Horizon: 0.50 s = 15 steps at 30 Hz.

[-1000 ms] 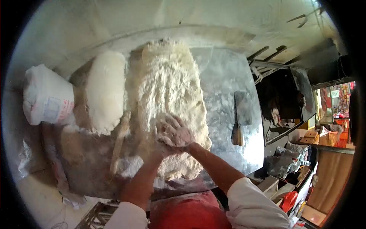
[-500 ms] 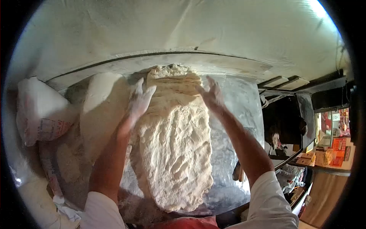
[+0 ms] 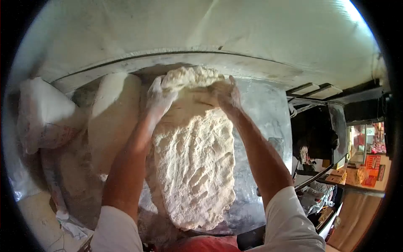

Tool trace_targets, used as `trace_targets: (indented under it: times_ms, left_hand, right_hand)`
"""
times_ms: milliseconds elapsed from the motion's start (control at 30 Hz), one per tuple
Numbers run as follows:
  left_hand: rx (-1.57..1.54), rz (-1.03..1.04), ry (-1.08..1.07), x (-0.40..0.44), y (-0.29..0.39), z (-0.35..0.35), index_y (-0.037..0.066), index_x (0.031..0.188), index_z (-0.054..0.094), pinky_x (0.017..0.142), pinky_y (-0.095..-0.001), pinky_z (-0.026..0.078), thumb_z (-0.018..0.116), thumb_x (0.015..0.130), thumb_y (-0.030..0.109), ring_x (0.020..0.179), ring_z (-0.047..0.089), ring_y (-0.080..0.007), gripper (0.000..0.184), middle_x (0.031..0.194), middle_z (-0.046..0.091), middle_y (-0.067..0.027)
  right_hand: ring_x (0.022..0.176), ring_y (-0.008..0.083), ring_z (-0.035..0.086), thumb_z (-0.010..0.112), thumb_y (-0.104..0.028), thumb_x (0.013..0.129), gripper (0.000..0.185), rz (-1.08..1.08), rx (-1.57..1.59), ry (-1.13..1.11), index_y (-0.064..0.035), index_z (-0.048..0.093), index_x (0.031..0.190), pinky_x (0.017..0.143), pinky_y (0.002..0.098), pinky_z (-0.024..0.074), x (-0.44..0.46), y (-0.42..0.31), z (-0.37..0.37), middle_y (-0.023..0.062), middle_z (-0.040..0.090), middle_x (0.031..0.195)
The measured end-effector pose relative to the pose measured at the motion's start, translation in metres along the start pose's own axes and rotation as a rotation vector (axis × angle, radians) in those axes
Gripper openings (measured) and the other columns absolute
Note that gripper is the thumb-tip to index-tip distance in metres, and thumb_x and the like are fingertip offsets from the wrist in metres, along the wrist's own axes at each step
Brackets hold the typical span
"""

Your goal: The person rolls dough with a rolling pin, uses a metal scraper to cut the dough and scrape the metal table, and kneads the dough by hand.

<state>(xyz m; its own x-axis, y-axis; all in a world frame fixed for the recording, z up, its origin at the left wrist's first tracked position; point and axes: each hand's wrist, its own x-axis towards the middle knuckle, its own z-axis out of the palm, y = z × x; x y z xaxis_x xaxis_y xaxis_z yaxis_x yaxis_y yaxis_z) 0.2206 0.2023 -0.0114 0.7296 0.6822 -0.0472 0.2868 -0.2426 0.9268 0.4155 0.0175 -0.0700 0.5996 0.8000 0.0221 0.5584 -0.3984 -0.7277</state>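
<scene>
A long, thick slab of dough [image 3: 195, 172], floury and dimpled with finger marks, stretches away from me over the grey worktop [image 3: 262, 122]. Its far end is raised and bunched into a rough roll. My left hand [image 3: 161, 96], white with flour, grips the left side of that raised end, its fingers partly hidden by the dough. On the opposite side my right hand [image 3: 228, 94] grasps the right edge, fingers curled in over the dough and slightly blurred. Both forearms reach along either side of the slab.
Left of the dough lies a pale, flour-coloured mass [image 3: 115, 109], with a white sack [image 3: 48, 115] beyond it. A pale wall [image 3: 176, 29] rises behind the worktop. To the right are a dark recess [image 3: 312, 134] and a shelf with folded cloths [image 3: 317, 197].
Both hands have closed in from beside the dough onto its far end. That end is now lifted and bunched up, where before it lay flat.
</scene>
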Motion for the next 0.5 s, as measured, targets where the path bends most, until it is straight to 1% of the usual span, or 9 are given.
trace_targets:
  times_ms: [67, 100, 133, 167, 200, 267, 333, 433, 500]
  left_hand:
    - [0.406, 0.339, 0.293, -0.041, -0.032, 0.0, -0.005, 0.126, 0.045, 0.092, -0.0436, 0.048, 0.073, 0.079, 0.029, 0.105, 0.059, -0.0371, 0.065, 0.12, 0.056, -0.0228]
    - [0.259, 0.378, 0.191, -0.078, -0.006, -0.01, -0.004, 0.128, 0.043, 0.092, -0.0444, 0.048, 0.074, 0.079, 0.026, 0.103, 0.059, -0.0367, 0.065, 0.118, 0.055, -0.0206]
    - [0.116, 0.414, 0.086, -0.121, 0.02, -0.02, -0.003, 0.129, 0.041, 0.093, -0.0452, 0.048, 0.075, 0.079, 0.023, 0.102, 0.058, -0.0362, 0.065, 0.116, 0.054, -0.0184]
    - [-0.059, 0.336, 0.01, -0.166, 0.018, -0.023, -0.001, 0.127, 0.043, 0.093, -0.0451, 0.047, 0.075, 0.079, 0.02, 0.101, 0.058, -0.0354, 0.061, 0.112, 0.054, -0.0177]
    - [-0.231, 0.248, -0.071, -0.21, 0.023, -0.026, 0.001, 0.125, 0.045, 0.093, -0.0449, 0.046, 0.075, 0.078, 0.016, 0.101, 0.057, -0.0346, 0.058, 0.107, 0.054, -0.0169]
    - [0.17, 0.336, -0.117, -0.281, 0.041, -0.04, 0.003, 0.117, 0.051, 0.092, -0.0453, 0.045, 0.073, 0.073, 0.003, 0.1, 0.057, -0.036, 0.05, 0.105, 0.056, -0.0178]
    - [0.238, 0.372, -0.114, -0.325, 0.033, -0.037, 0.003, 0.113, 0.053, 0.09, -0.045, 0.045, 0.072, 0.069, 0.001, 0.099, 0.058, -0.0369, 0.047, 0.104, 0.057, -0.0177]
    - [0.393, 0.473, -0.09, -0.369, 0.004, -0.031, 0.004, 0.107, 0.056, 0.088, -0.0451, 0.046, 0.069, 0.064, -0.003, 0.098, 0.058, -0.0381, 0.045, 0.103, 0.06, -0.0172]
    - [0.448, 0.637, -0.055, -0.389, -0.019, -0.029, 0.005, 0.106, 0.059, 0.09, -0.0455, 0.046, 0.065, 0.065, -0.005, 0.101, 0.058, -0.0372, 0.043, 0.103, 0.061, -0.0167]
  right_hand:
    - [0.111, 0.0252, 0.06, 0.065, -0.003, 0.083, 0.054, 0.036, 0.127, 0.035, 0.0012, 0.047, 0.135, 0.112, 0.0465, 0.0367, -0.05, -0.03, -0.011, 0.0156, 0.067, 0.109]
    - [0.108, 0.0279, 0.061, 0.063, 0.005, 0.081, 0.071, 0.41, 0.565, 0.213, -0.0011, 0.032, 0.144, 0.091, 0.0441, 0.0544, -0.093, -0.13, -0.051, 0.0191, 0.062, 0.116]
    - [0.101, 0.0298, 0.063, 0.063, 0.008, 0.08, 0.081, 0.324, 0.154, 0.13, -0.0034, 0.021, 0.148, 0.073, 0.0355, 0.0597, -0.125, -0.135, -0.055, 0.0221, 0.056, 0.122]
    - [0.101, 0.0311, 0.063, 0.067, 0.004, 0.081, 0.077, 0.249, 0.319, 0.142, -0.0026, 0.025, 0.146, 0.074, 0.0356, 0.059, -0.164, -0.117, -0.047, 0.0218, 0.057, 0.12]
    - [0.107, 0.0326, 0.061, 0.072, -0.004, 0.082, 0.075, 0.143, 0.335, 0.232, -0.0021, 0.029, 0.143, 0.08, 0.0407, 0.057, -0.206, -0.155, -0.055, 0.0228, 0.058, 0.119]
    - [0.114, 0.0304, 0.059, 0.08, -0.015, 0.079, 0.076, 0.058, 0.306, 0.228, -0.0005, 0.034, 0.138, 0.097, 0.0397, 0.0482, -0.28, -0.125, -0.025, 0.0203, 0.057, 0.126]
    - [0.121, 0.0282, 0.054, 0.081, -0.017, 0.077, 0.079, 0.182, 0.378, 0.183, -0.002, 0.034, 0.138, 0.095, 0.0388, 0.0481, -0.334, -0.141, -0.021, 0.0209, 0.054, 0.13]
    - [0.119, 0.033, 0.056, 0.08, -0.009, 0.075, 0.079, 0.13, 0.613, 0.247, -0.0066, 0.035, 0.14, 0.095, 0.0397, 0.0483, -0.389, -0.117, 0.018, 0.0205, 0.053, 0.13]
    - [0.115, 0.0386, 0.055, 0.071, 0.0, 0.075, 0.075, 0.229, 0.058, 0.111, -0.0097, 0.036, 0.141, 0.095, 0.0426, 0.0476, -0.414, -0.119, 0.017, 0.0201, 0.052, 0.129]
